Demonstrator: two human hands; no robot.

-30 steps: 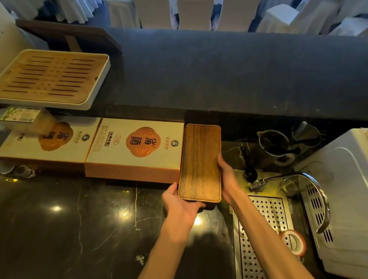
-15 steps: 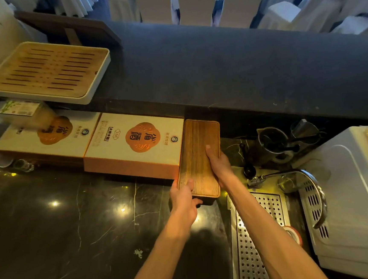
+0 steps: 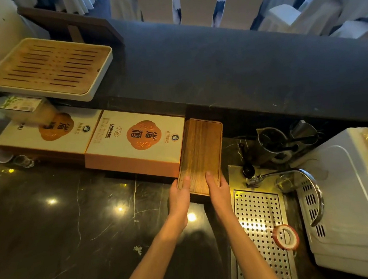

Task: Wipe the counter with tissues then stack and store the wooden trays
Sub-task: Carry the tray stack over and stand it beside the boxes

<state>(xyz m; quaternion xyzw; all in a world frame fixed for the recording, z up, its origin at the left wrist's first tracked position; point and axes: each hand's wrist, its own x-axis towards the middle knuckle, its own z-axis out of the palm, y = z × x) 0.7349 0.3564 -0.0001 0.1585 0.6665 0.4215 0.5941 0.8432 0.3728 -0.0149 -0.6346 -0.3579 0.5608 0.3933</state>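
A: Head view: what crowds the hands?
B: On the worktop (image 3: 74, 215), an orange-and-white box (image 3: 136, 141) lies just ahead-left of the left hand (image 3: 180, 197). A perforated metal drainer (image 3: 259, 221) sits right of the right hand (image 3: 219, 189).
A: And the tray?
B: The dark wooden tray (image 3: 200, 158) is long, narrow and grained. It runs away from the hands, just beside the box. Both hands grip its near end, thumbs on top, slightly apart.

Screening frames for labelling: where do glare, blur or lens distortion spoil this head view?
Head view: bright glare spots dot the glossy marble counter, one right beside the left hand; the tissue pack at far left is smeared; wide-angle distortion bows the raised bar ledge; the wooden tray is sharp.
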